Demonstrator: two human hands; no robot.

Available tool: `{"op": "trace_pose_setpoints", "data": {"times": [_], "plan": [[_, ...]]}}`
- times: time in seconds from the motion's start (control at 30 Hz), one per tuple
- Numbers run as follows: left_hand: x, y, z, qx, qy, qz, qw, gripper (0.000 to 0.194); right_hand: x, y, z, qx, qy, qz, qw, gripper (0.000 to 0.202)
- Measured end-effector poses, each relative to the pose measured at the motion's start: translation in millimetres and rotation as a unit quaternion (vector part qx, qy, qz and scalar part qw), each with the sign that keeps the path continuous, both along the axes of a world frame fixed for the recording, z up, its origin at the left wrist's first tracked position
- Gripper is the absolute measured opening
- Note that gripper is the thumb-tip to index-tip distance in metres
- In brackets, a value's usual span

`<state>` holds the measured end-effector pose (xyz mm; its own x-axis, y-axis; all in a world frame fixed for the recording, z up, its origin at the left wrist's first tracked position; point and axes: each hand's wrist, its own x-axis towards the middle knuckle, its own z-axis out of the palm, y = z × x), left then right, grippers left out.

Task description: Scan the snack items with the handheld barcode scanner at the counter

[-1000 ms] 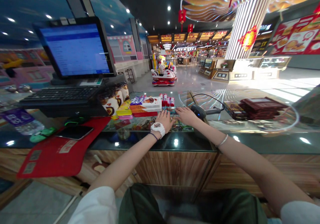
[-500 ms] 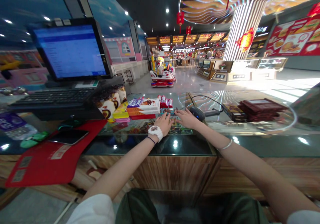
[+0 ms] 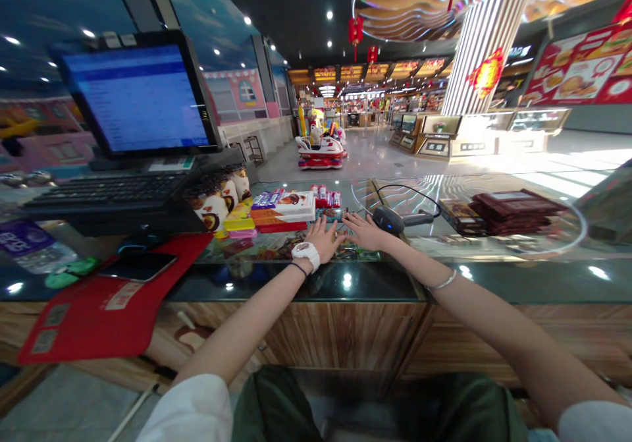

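Observation:
My left hand (image 3: 322, 239), wearing a white watch (image 3: 307, 253), lies palm down over the glass counter with its fingers spread. Close beside it is my right hand (image 3: 365, 232), also flat with fingers stretched out, and neither holds anything. The fingertips of both hands point at small blue packets (image 3: 332, 215) just beyond them; whether they touch is unclear. Red-wrapped snack bars (image 3: 326, 197) stand behind those packets. Left of my left hand lie a white and orange box (image 3: 291, 209) and yellow packs (image 3: 239, 221). A barcode scanner (image 3: 390, 219) rests right of my right hand.
A monitor (image 3: 138, 99) and keyboard (image 3: 106, 192) occupy the left side. Below them, a phone (image 3: 141, 267) lies on a red mat (image 3: 106, 327) overhanging the edge. Patterned cups (image 3: 212, 211) stand nearby. Brown packets (image 3: 518, 211) are stacked at right.
My left hand's fingers have spread slightly and straightened. Both hands stay in nearly the same place. The view has shifted a little.

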<state>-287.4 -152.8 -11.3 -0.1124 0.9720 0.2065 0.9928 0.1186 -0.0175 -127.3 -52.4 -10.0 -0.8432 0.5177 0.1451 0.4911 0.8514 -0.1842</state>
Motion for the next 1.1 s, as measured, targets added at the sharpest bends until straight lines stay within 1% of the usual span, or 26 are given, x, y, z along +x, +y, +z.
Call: {"op": "trace_pose_setpoints", "data": {"times": [0.1, 0.23, 0.33, 0.43, 0.57, 0.7, 0.8, 0.93, 1.1], "plan": [[3, -4, 3.1, 0.018, 0.011, -0.004, 1.0, 0.065, 1, -2, 4.1, -0.006, 0.038, 0.008, 0.999, 0.065], [10, -14, 9.9, 0.049, 0.02, -0.027, 0.998, 0.06, 8, -3, 16.3, 0.005, 0.123, 0.024, 0.992, 0.071], [18, -20, 16.1, 0.062, 0.011, -0.045, 0.997, 0.058, 20, -1, 26.4, 0.023, 0.163, 0.021, 0.986, 0.072], [30, -25, 24.1, 0.071, 0.005, -0.056, 0.996, 0.058, 40, 1, 33.4, 0.041, 0.186, 0.011, 0.982, 0.068], [60, -26, 34.7, 0.063, 0.001, -0.09, 0.994, 0.059, 76, -2, 33.9, 0.063, 0.194, -0.02, 0.979, 0.066], [97, -19, 37.8, 0.054, 0.009, -0.145, 0.988, 0.059, 119, -7, 26.7, 0.101, 0.178, -0.063, 0.977, 0.064], [124, -7, 36.5, 0.06, 0.019, -0.188, 0.98, 0.058, 154, -8, 19.8, 0.136, 0.168, -0.105, 0.971, 0.064], [161, 14, 36.3, 0.067, 0.03, -0.242, 0.968, 0.057, 200, -4, 10.9, 0.176, 0.167, -0.168, 0.955, 0.065], [200, 41, 37.6, 0.073, 0.043, -0.288, 0.954, 0.058, 241, 3, 0.3, 0.222, 0.144, -0.237, 0.935, 0.067]]}}
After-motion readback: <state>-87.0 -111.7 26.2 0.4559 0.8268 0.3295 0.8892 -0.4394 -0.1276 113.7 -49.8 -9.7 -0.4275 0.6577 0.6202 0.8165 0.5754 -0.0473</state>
